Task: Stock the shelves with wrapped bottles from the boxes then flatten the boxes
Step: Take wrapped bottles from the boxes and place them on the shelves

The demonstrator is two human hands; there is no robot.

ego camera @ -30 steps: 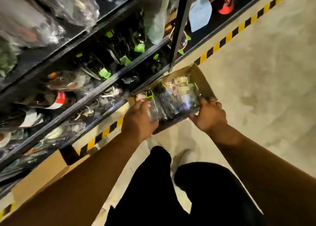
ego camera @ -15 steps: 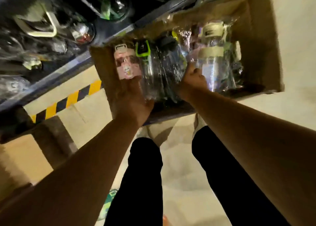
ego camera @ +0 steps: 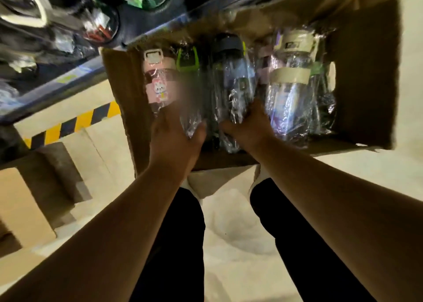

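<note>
An open cardboard box [ego camera: 364, 77] stands on the floor against the shelf, full of plastic-wrapped bottles lying side by side. A pink-lidded bottle [ego camera: 158, 79] lies at the left, then a green-lidded bottle [ego camera: 188, 77], a dark-lidded bottle [ego camera: 231, 72] and a cream-lidded bottle [ego camera: 290, 72]. My left hand [ego camera: 176, 139] grips the bottom end of the green-lidded bottle. My right hand [ego camera: 249, 127] grips the bottom end of the dark-lidded bottle. Fingertips of both hands are hidden among the wrapping.
A metal shelf rail [ego camera: 68, 77] runs along the upper left, with wrapped goods [ego camera: 96, 24] on the shelf above it. Yellow-black floor tape [ego camera: 75, 123] runs below it. Another cardboard box [ego camera: 20, 210] sits at the left. My dark-trousered legs [ego camera: 178, 244] stand right behind the box.
The view has dropped closer to the box. Both hands have moved from the box's near rim in among the bottles and taken hold of two of them.
</note>
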